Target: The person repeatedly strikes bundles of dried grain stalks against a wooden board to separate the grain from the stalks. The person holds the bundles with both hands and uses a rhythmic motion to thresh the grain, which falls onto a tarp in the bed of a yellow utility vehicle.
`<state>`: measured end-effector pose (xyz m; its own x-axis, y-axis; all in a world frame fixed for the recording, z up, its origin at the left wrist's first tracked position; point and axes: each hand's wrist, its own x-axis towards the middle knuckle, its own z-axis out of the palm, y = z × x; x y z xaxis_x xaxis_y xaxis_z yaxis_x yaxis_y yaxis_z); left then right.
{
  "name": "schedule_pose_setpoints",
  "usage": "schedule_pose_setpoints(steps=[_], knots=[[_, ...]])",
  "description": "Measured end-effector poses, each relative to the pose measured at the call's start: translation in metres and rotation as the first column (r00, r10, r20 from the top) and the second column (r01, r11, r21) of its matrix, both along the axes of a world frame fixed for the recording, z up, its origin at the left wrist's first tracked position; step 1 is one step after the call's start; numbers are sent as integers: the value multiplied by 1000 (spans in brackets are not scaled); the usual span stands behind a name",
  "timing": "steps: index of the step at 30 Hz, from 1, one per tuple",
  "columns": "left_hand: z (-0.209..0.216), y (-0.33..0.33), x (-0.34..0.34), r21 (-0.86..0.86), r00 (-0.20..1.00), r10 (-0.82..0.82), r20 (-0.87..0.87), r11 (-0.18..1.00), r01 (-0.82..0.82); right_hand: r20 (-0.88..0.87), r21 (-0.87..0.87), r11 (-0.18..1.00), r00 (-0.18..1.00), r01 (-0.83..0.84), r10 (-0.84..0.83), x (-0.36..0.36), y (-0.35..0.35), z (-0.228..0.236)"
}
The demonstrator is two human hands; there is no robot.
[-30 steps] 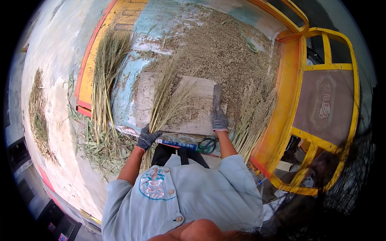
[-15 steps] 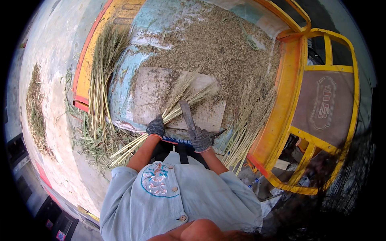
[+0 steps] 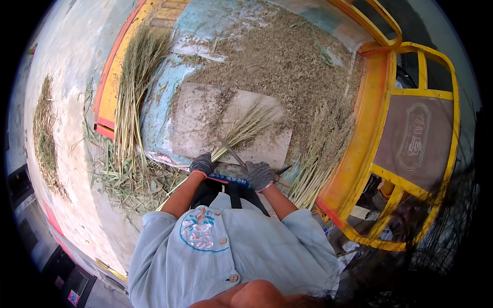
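My left hand [image 3: 202, 164], in a dark grey knit glove, is closed round a small bundle of pale stalks with feathery seed heads [image 3: 250, 124]. The heads fan out over a wooden board [image 3: 197, 108], and the stalk ends pass back beneath my left forearm. My right hand [image 3: 260, 175], gloved alike, grips a flat-bladed tool [image 3: 234, 153]. Its narrow grey blade slants up-left and crosses the stalks just beyond my left hand. A short wooden handle end and a dark point show on the right of that hand.
Loose seed and chaff [image 3: 287, 56] cover the sheeted cart bed. Longer stalks [image 3: 134, 92] lie over its left yellow edge, and more stalks [image 3: 323, 154] lie beside the right yellow side wall [image 3: 374, 123]. Leaf scraps [image 3: 136, 190] are heaped at the near left.
The bundle in my left hand now looks thinner, its heads gathered together and lying flatter on the board. The tool's blade has turned edge-on and tipped left across the stalks.
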<state>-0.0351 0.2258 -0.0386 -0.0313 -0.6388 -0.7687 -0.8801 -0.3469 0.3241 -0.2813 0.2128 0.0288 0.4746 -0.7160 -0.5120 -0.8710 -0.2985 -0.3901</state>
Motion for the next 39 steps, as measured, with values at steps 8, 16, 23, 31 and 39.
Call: schedule_pose_setpoints(steps=[8,16,23,31,39], knots=[[31,-30,15,-168,956,-55,287,980,107,-250,40,925,900,378,-357,-36,-67,-30],[23,-43,18,-205,932,-131,338,956,209,-186,1,978,961,211,-207,43,-18,-8],[22,-50,19,-151,946,-137,295,971,188,-162,110,971,968,211,-192,-9,-3,-27],[-16,-31,29,-154,953,-125,275,973,172,-171,-13,810,797,587,-580,-12,-20,8],[12,-42,19,-93,951,-114,288,985,146,-196,-6,963,944,269,-265,0,-31,-50]])
